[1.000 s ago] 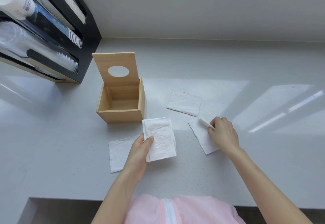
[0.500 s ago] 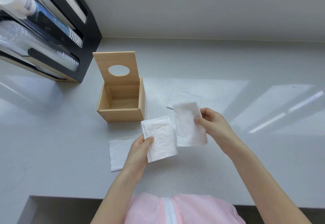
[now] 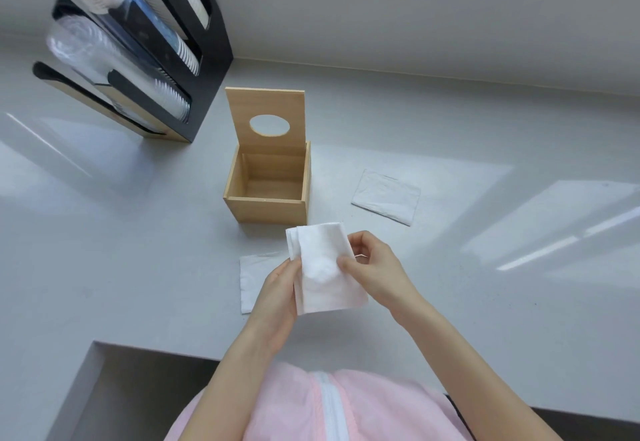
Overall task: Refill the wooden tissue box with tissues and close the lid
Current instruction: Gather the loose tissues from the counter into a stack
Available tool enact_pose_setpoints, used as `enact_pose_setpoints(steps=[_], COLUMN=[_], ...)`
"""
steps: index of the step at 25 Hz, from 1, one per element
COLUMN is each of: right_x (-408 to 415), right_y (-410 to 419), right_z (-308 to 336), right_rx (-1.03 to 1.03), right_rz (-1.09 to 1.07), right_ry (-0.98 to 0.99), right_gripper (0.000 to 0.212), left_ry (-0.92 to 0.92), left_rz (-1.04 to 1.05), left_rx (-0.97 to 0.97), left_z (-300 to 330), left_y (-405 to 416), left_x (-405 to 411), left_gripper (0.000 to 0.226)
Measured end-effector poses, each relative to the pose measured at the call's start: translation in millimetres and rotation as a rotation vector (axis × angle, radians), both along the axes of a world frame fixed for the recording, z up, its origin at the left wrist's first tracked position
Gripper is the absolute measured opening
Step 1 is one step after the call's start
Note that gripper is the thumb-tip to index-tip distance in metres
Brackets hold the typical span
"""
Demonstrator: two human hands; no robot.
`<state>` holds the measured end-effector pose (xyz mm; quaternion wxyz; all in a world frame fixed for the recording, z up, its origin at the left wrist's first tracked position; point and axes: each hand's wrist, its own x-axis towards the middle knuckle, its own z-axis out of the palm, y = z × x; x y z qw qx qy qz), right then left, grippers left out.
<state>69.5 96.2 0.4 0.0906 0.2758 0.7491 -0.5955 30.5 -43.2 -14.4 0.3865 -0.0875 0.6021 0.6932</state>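
Right hand (image 3: 375, 272) now laid tissue onto left hand (image 3: 277, 297) stack (image 3: 322, 267) — both fingers pinching it, above counter (image 3: 485, 302)

We have a single wide-angle view, worn on the person's head, looking forward and steeply down at the desk (image 3: 450, 302) from close above. The hands (image 3: 374, 274) sit just below frame centre, the wall runs across the top, and straight lines bow toward the edges.

Grey counter (image 3: 450, 302), plain wall (image 3: 415, 7), sunlight patches, black cup dispenser (image 3: 207, 59).
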Motion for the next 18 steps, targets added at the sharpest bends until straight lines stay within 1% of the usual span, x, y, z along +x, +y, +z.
enact_pose_setpoints(steps=[5,10,13,18], right_x=[-8.9,-17.7,-22.2,-29.0], right_y=[-25.4,-50.1,-62.2,-78.7], right_z=[-0.3,-2.1,-4.7,-8.2], right_rx=[0.023,0.044,0.037,0.034], right_rz=[0.009,0.044,0.044,0.016], right_ry=[0.025,0.017,0.015,0.023], right_gripper=[0.015,0.017,0.019,0.021], left_ry=[-0.085,-0.108,-0.062,-0.003], left_rz=[0.033,0.038,-0.009,-0.047], left_rx=[0.032,0.044,-0.002,-0.080], left_z=[2.9,-3.8,-4.1,-5.6], left_y=[-22.0,-48.5,-62.9,-78.8], left_x=[-3.1,-11.1,-16.2,-26.9], left_gripper=[0.041,0.048,0.039,0.029])
